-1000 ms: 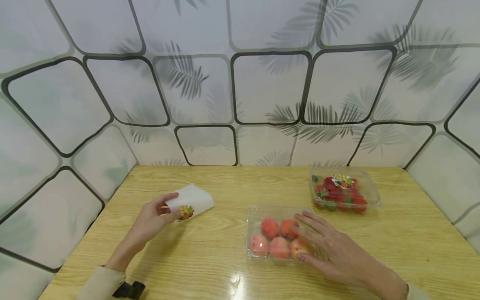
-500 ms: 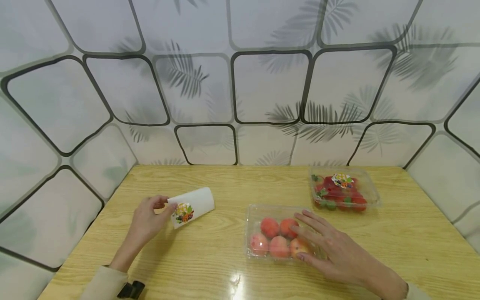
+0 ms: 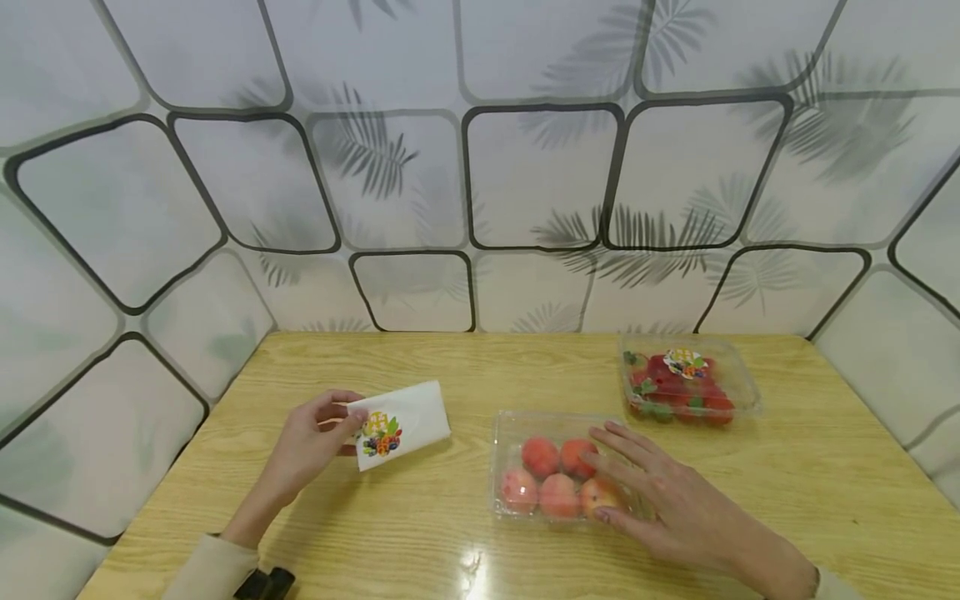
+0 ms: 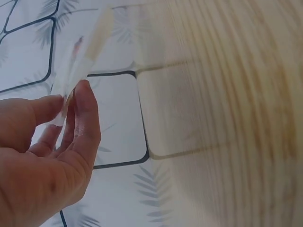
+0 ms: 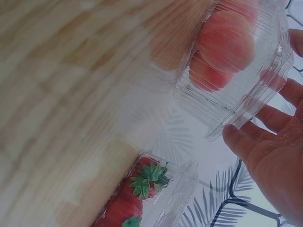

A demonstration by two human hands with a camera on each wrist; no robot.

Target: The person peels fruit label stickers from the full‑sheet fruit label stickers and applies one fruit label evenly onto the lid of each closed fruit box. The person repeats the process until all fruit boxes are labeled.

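My left hand point(image 3: 303, 446) pinches the left edge of a white sticker sheet point(image 3: 422, 417), with a colourful fruit label point(image 3: 383, 436) facing up, above the left side of the table. In the left wrist view the sheet point(image 4: 97, 45) shows almost edge-on between thumb and fingers. On the right, my right hand point(image 3: 686, 504) rests with spread fingers on the lid of a clear plastic box point(image 3: 513, 427) holding several peaches point(image 3: 558, 497). Its fingertips lie along the lid's edge in the right wrist view, where the peaches point(image 5: 226, 41) show through the ribbed side.
Behind the right hand stands a second clear box point(image 3: 741, 387) of strawberries point(image 3: 686, 398), with a similar fruit label point(image 3: 685, 363) on its lid. The wooden table point(image 3: 420, 533) ends at a patterned wall covering point(image 3: 540, 183) on the back and sides.
My left hand has turned the sticker sheet so that its fruit label shows fully, and has shifted it slightly right and nearer. The right hand stays on the peach box.
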